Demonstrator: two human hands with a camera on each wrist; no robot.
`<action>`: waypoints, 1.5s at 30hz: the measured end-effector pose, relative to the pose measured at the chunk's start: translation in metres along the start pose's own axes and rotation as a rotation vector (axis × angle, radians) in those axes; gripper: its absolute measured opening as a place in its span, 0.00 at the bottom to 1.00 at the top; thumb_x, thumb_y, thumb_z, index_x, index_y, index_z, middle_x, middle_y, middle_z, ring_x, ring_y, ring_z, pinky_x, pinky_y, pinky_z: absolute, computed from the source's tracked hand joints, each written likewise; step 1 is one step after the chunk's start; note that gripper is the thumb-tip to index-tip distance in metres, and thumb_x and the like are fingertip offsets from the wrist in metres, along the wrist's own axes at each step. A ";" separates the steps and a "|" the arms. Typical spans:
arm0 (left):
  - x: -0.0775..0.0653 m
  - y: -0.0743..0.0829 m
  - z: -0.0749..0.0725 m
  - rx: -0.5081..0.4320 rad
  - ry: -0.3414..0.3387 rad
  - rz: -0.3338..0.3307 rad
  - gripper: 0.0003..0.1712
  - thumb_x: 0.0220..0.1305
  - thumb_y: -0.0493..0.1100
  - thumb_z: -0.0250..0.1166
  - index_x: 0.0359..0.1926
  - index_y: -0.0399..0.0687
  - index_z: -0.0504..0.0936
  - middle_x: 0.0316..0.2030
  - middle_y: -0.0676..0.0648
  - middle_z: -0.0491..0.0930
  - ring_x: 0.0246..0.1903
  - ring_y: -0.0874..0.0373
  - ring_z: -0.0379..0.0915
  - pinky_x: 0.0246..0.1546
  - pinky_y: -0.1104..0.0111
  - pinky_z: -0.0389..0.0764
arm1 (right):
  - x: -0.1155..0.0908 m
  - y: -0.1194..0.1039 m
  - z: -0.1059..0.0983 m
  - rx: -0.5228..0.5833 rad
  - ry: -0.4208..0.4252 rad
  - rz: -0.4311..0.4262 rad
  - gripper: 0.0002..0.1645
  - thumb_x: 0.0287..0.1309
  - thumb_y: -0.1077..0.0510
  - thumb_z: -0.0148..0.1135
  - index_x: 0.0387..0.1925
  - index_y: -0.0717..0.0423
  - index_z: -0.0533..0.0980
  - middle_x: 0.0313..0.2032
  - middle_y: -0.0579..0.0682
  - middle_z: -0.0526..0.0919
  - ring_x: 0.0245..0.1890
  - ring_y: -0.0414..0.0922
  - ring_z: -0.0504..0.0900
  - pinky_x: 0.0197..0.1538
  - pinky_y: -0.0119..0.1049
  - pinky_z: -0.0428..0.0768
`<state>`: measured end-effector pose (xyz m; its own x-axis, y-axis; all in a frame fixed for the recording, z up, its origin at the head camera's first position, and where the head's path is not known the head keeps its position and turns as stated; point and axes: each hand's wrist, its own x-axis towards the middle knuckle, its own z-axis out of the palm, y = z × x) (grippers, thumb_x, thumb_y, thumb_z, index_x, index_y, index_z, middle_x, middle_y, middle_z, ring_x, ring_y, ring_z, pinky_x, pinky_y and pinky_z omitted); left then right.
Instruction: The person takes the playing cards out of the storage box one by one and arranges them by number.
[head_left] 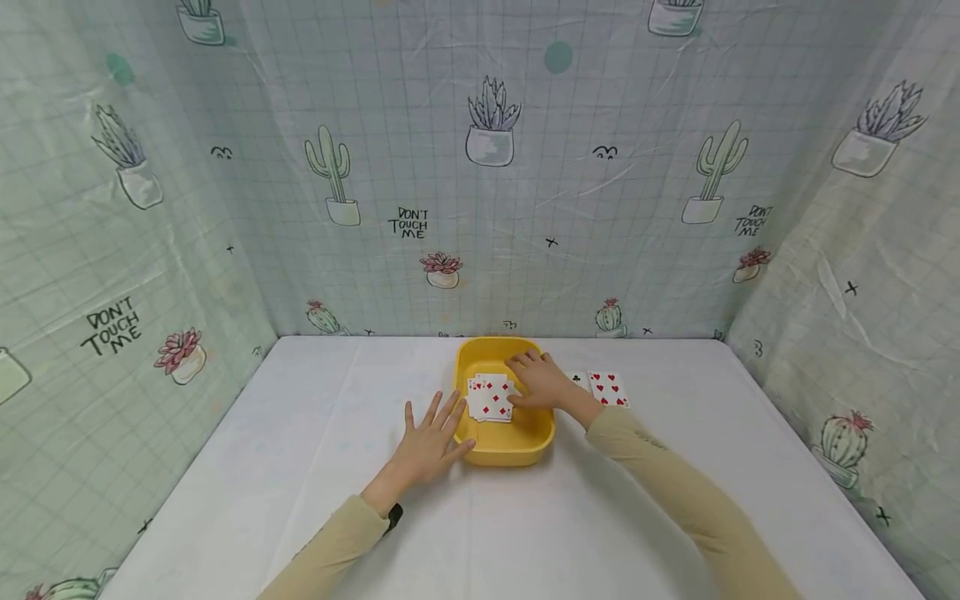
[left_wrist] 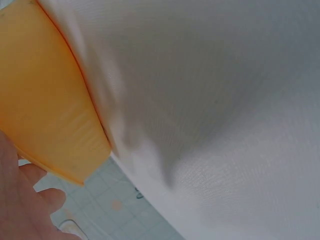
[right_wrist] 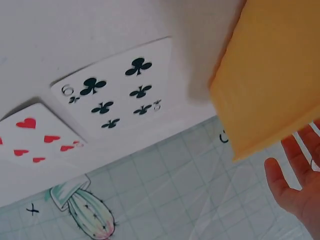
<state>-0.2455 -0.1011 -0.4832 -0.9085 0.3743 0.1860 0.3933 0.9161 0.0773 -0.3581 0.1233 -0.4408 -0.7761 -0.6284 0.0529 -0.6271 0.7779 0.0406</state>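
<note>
A yellow plastic basin (head_left: 506, 457) stands on the white table, with a small pile of playing cards (head_left: 491, 398) inside, a diamonds card face up on top. My left hand (head_left: 426, 446) has its fingers spread at the basin's left rim. In the left wrist view, part of the left hand (left_wrist: 25, 200) shows beside the basin wall (left_wrist: 45, 90). Over the basin's right side reaches my right hand (head_left: 542, 383), fingers spread and thumb near the pile's right edge. The right wrist view shows loosely extended fingers of the right hand (right_wrist: 300, 185); contact with the cards cannot be made out.
Right of the basin, a six of clubs (right_wrist: 115, 90) and a hearts card (head_left: 608, 389) lie face up on the table (head_left: 360, 392). The right forearm partly covers them in the head view. A cactus-printed cloth (head_left: 525, 200) hangs behind the table and at both sides.
</note>
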 end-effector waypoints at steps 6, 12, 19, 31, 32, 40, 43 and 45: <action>-0.001 0.001 0.000 0.005 0.008 0.006 0.42 0.62 0.67 0.40 0.69 0.48 0.48 0.70 0.49 0.45 0.69 0.46 0.40 0.57 0.34 0.41 | 0.007 -0.007 0.012 -0.004 -0.063 -0.007 0.42 0.51 0.38 0.57 0.62 0.56 0.61 0.60 0.54 0.67 0.60 0.54 0.62 0.60 0.57 0.59; -0.002 0.001 -0.001 -0.002 0.008 0.004 0.42 0.62 0.67 0.41 0.69 0.48 0.48 0.70 0.49 0.45 0.69 0.47 0.39 0.57 0.34 0.40 | 0.011 -0.014 0.021 -0.007 -0.098 -0.019 0.43 0.51 0.35 0.54 0.63 0.55 0.60 0.61 0.53 0.65 0.62 0.54 0.60 0.61 0.57 0.58; -0.002 0.002 -0.002 -0.010 -0.008 0.004 0.42 0.62 0.67 0.40 0.69 0.48 0.47 0.70 0.49 0.43 0.69 0.46 0.38 0.57 0.34 0.39 | 0.016 -0.018 0.027 -0.037 -0.121 -0.007 0.48 0.48 0.29 0.52 0.63 0.55 0.60 0.60 0.52 0.66 0.60 0.51 0.61 0.61 0.55 0.59; -0.002 0.002 0.000 -0.013 0.010 0.002 0.42 0.62 0.67 0.40 0.68 0.47 0.50 0.69 0.49 0.46 0.69 0.46 0.40 0.57 0.35 0.40 | 0.022 -0.018 0.033 -0.073 -0.165 -0.032 0.50 0.48 0.27 0.49 0.63 0.56 0.59 0.61 0.52 0.66 0.62 0.51 0.60 0.61 0.59 0.57; -0.002 0.002 0.000 -0.013 0.010 0.001 0.42 0.62 0.67 0.40 0.68 0.47 0.50 0.69 0.49 0.46 0.69 0.46 0.40 0.57 0.35 0.40 | 0.022 -0.018 0.033 -0.067 -0.163 -0.033 0.50 0.48 0.27 0.50 0.63 0.56 0.60 0.60 0.52 0.66 0.61 0.51 0.60 0.61 0.59 0.57; -0.001 0.001 0.002 -0.010 0.028 0.004 0.42 0.62 0.67 0.40 0.68 0.47 0.50 0.69 0.49 0.46 0.68 0.46 0.41 0.57 0.34 0.40 | 0.023 -0.018 0.032 -0.020 -0.148 -0.037 0.49 0.46 0.29 0.54 0.64 0.53 0.59 0.60 0.52 0.66 0.60 0.51 0.61 0.61 0.57 0.58; -0.001 0.000 0.003 -0.008 0.026 0.004 0.42 0.62 0.67 0.39 0.68 0.47 0.50 0.69 0.49 0.46 0.68 0.46 0.41 0.57 0.35 0.40 | 0.024 -0.017 0.032 -0.006 -0.160 -0.035 0.48 0.47 0.30 0.55 0.64 0.52 0.58 0.60 0.52 0.65 0.60 0.51 0.61 0.61 0.58 0.58; -0.001 0.000 0.003 -0.006 0.020 0.001 0.42 0.62 0.68 0.39 0.68 0.48 0.49 0.70 0.49 0.45 0.69 0.46 0.40 0.57 0.35 0.40 | 0.024 -0.018 0.032 0.002 -0.169 -0.033 0.48 0.47 0.31 0.55 0.64 0.51 0.58 0.61 0.52 0.65 0.60 0.52 0.61 0.60 0.59 0.57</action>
<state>-0.2452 -0.1009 -0.4860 -0.9050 0.3723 0.2057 0.3953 0.9148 0.0833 -0.3681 0.0943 -0.4718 -0.7552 -0.6451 -0.1168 -0.6524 0.7570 0.0372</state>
